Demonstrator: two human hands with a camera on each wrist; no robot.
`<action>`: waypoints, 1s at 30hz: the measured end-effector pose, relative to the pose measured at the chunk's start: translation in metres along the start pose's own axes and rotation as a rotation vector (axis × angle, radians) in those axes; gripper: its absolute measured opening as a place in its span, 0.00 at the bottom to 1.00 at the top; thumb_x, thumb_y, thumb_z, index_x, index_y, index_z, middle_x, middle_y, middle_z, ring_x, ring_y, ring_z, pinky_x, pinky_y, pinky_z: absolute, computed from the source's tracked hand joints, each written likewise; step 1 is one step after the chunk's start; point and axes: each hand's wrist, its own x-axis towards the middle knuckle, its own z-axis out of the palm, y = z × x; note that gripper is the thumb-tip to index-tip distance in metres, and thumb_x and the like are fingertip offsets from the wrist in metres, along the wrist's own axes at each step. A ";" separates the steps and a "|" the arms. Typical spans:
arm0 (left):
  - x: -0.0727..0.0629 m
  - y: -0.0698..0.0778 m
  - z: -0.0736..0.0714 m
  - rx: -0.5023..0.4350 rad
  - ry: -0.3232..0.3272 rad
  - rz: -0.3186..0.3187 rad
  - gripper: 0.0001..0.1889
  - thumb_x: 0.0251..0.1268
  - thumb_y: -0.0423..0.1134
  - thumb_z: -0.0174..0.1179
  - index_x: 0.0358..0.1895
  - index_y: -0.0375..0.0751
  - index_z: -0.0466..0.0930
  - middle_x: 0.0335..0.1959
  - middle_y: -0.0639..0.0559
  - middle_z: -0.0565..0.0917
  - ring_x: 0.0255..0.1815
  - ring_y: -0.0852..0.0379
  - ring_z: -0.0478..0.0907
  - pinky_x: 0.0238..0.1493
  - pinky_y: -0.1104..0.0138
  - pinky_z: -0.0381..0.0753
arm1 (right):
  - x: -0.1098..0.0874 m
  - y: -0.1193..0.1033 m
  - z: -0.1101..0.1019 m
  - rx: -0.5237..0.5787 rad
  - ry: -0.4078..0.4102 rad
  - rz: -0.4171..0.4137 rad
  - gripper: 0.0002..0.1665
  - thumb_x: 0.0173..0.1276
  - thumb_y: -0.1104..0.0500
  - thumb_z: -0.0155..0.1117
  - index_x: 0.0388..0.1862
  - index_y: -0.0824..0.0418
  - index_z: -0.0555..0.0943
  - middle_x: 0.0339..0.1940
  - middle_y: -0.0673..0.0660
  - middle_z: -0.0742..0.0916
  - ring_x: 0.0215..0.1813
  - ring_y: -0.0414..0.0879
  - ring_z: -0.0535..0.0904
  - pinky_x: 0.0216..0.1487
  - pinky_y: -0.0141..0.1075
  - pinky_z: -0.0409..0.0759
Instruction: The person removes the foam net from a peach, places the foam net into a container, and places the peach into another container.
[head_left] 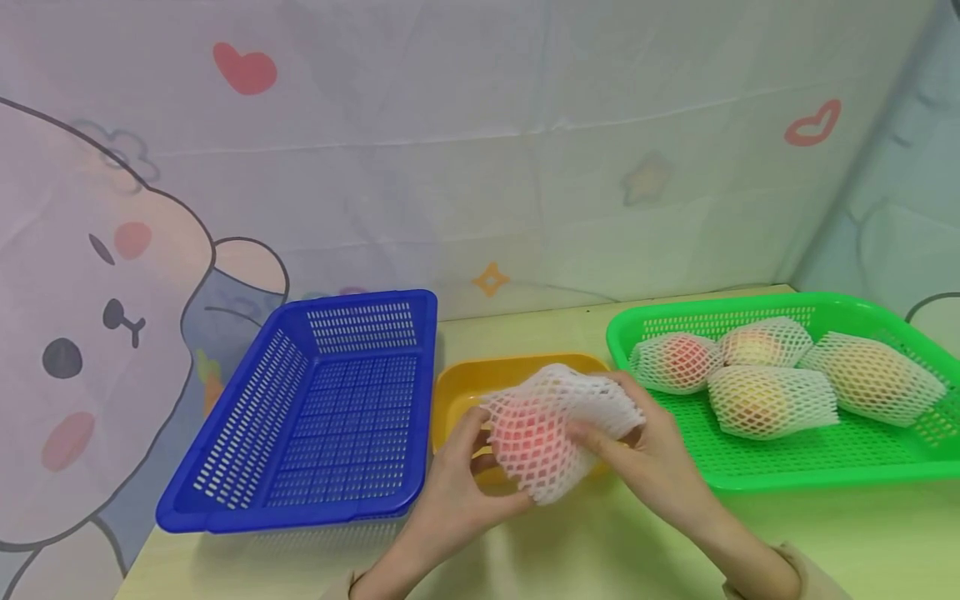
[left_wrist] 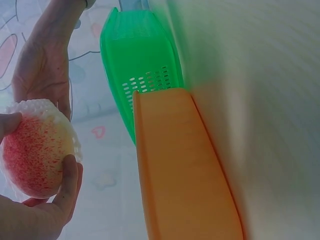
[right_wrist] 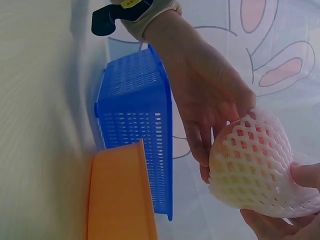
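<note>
A red and yellow peach [left_wrist: 35, 155] in a white foam net sleeve [head_left: 607, 404] is held between both hands above the yellow tray. My left hand [head_left: 457, 492] grips the peach from the left side, thumb below and fingers behind. On the other side my right hand [head_left: 652, 458] pinches the loose, bunched end of the sleeve with its thumb on top. The left wrist view shows one face of the peach bare, with the net around its edge. In the right wrist view the net covers the fruit's yellowish side.
A blue basket [head_left: 420, 400] stands at the left with nothing in it. The yellow tray [head_left: 465, 375] sits in the middle, partly hidden by the hands. At the right, a green basket [head_left: 787, 467] holds several netted peaches [head_left: 757, 404]. A printed cloth [head_left: 420, 167] hangs behind the table.
</note>
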 end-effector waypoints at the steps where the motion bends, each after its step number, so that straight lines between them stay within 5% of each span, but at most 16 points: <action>1: 0.000 0.000 0.000 0.006 0.001 0.002 0.37 0.42 0.33 0.74 0.59 0.54 0.67 0.58 0.52 0.74 0.57 0.51 0.78 0.55 0.68 0.80 | 0.000 0.000 0.000 0.004 0.008 -0.001 0.22 0.64 0.67 0.64 0.56 0.62 0.72 0.44 0.48 0.84 0.42 0.41 0.83 0.38 0.36 0.84; 22: 0.000 0.002 0.000 0.066 0.013 0.013 0.38 0.42 0.35 0.75 0.61 0.57 0.68 0.57 0.56 0.75 0.54 0.55 0.77 0.53 0.74 0.79 | 0.001 -0.002 -0.004 -0.061 0.096 -0.039 0.12 0.60 0.70 0.66 0.42 0.63 0.77 0.35 0.45 0.84 0.35 0.37 0.81 0.34 0.33 0.82; 30: 0.001 0.001 -0.001 0.066 0.014 0.070 0.40 0.43 0.37 0.75 0.64 0.55 0.66 0.59 0.54 0.74 0.53 0.53 0.77 0.53 0.71 0.81 | 0.001 -0.001 -0.005 -0.078 0.115 -0.077 0.11 0.59 0.72 0.66 0.39 0.63 0.76 0.35 0.45 0.84 0.35 0.36 0.80 0.33 0.32 0.82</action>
